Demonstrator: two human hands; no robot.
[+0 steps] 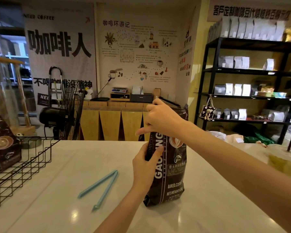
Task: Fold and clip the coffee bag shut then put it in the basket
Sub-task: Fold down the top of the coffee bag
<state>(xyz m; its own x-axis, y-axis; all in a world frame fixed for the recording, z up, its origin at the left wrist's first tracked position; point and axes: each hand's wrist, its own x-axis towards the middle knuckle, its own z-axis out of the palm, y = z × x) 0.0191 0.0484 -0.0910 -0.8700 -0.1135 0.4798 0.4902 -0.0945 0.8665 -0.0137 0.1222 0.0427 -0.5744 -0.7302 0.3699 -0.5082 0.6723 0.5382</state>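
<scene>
A tall dark brown coffee bag [172, 174] with white lettering stands upright on the white table [57, 207]. My left hand [145, 165] grips its left edge at mid-height. My right hand [163, 118] closes over the bag's top, which looks open and unfolded. A light blue bag clip [101, 186] lies open in a V on the table, left of the bag and apart from both hands. The black wire basket [23, 165] sits at the table's left edge.
Another dark coffee bag [3, 145] leans inside the basket. An iced drink in a plastic cup [282, 158] with a straw stands at the right. Behind the table are a black fan [69, 113], wooden counters and black shelves with bags.
</scene>
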